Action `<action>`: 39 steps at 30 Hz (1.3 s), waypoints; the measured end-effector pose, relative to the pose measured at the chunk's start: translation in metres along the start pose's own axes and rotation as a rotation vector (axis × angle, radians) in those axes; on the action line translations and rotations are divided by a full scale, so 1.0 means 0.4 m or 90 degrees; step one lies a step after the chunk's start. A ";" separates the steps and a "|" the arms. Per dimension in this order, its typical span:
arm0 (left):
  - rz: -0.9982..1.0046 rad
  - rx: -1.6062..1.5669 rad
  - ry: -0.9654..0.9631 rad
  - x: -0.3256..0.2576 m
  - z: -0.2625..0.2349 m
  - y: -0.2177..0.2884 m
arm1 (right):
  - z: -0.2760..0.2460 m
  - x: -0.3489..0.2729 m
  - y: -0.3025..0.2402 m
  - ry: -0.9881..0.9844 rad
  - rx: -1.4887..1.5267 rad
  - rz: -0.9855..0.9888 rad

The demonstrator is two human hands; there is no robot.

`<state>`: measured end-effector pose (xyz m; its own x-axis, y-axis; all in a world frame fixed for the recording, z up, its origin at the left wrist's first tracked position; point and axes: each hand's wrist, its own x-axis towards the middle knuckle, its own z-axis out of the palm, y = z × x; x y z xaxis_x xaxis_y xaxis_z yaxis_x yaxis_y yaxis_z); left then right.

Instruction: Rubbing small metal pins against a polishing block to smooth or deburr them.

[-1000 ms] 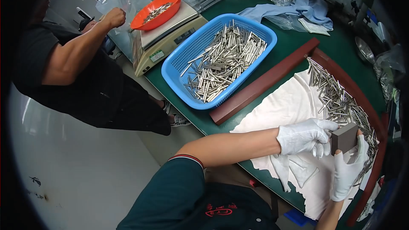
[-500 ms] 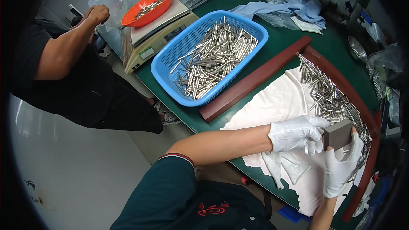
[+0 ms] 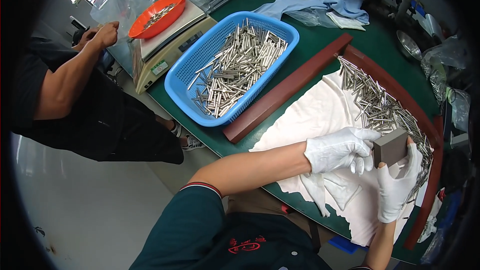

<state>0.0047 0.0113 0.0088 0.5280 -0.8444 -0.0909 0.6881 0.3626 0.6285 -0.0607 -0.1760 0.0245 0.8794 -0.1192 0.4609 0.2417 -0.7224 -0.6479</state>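
Note:
My right hand (image 3: 398, 190), in a white glove with bare fingertips, grips a dark grey rectangular block (image 3: 391, 147) by its right and lower edges. Just left of the block is my left hand (image 3: 336, 151), gloved in white. Its fingers are curled and the foremost ones reach the block's left side; whatever lies inside them, if anything, is hidden. Both hands are over a white cloth (image 3: 305, 115) spread on the green table. Beyond them, a long heap of slim metal pins (image 3: 382, 107) lies along the cloth's far right edge.
Reddish-brown bars (image 3: 287, 90) border the cloth. A blue basket (image 3: 172, 82) full of metal pins stands left of them. Farther left, an orange bowl (image 3: 175, 16) of pins rests on a scale (image 3: 150, 72). A co-worker (image 3: 75, 95) stands at the left. Plastic bags and cloths lie at the back.
The whole view has shifted slightly, moving the table leftward in the picture. My right hand still holds the block, which appears tipped a little more upright. The co-worker's forearm and hand have moved.

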 end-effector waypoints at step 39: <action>-0.086 0.146 0.135 0.002 0.033 0.030 | -0.002 0.006 0.014 0.016 -0.035 -0.124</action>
<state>0.0068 0.0099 0.0262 0.5485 -0.7690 -0.3283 0.6415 0.1352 0.7551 -0.0574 -0.1809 0.0225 0.8078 0.0096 0.5893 0.3826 -0.7691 -0.5119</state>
